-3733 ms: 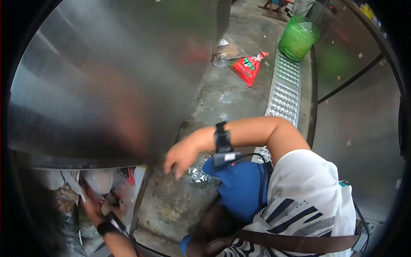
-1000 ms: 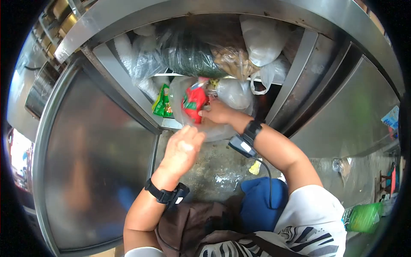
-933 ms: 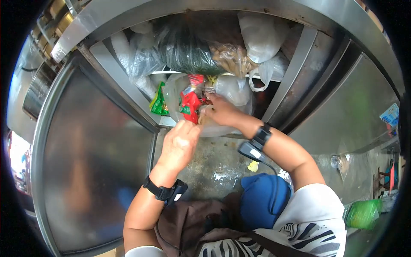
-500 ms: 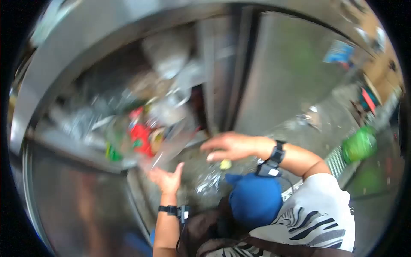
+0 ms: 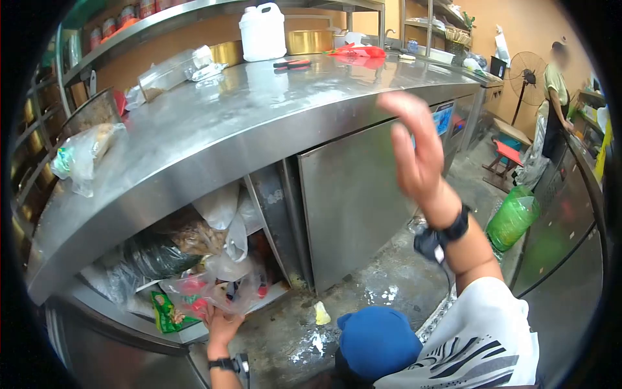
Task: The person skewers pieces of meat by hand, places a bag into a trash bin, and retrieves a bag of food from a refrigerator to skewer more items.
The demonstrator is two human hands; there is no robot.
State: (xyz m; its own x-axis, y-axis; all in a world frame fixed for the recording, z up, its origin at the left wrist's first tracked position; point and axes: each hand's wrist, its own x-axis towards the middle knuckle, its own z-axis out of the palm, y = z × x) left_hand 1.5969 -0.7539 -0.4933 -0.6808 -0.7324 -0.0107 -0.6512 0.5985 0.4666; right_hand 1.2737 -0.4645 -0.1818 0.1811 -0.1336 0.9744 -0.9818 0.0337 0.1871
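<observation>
My left hand (image 5: 223,325) is low at the opening of the under-counter cabinet. Its fingers are closed on the edge of a clear plastic bag (image 5: 236,285) with red and other coloured items in or behind it. Beside that hand lies a green printed packet (image 5: 170,314). My right hand (image 5: 418,149) is raised in front of the steel counter's edge, fingers apart and holding nothing. Dark plastic-wrapped goods (image 5: 152,259), a bag of brownish pieces (image 5: 197,240) and white bags (image 5: 220,207) fill the cabinet behind the clear bag.
Above runs the steel counter (image 5: 194,126), bearing a white jug (image 5: 262,32), gold-coloured pots (image 5: 310,42) and a red bag (image 5: 363,55). A yellowish scrap (image 5: 322,314) lies on the wet floor near a blue cap (image 5: 379,340). A green bundle (image 5: 513,219) and another person (image 5: 557,97) are at right.
The view has tilted up, showing the countertop and room. My right hand has risen from near the floor to counter height. My left hand has closed on the clear bag.
</observation>
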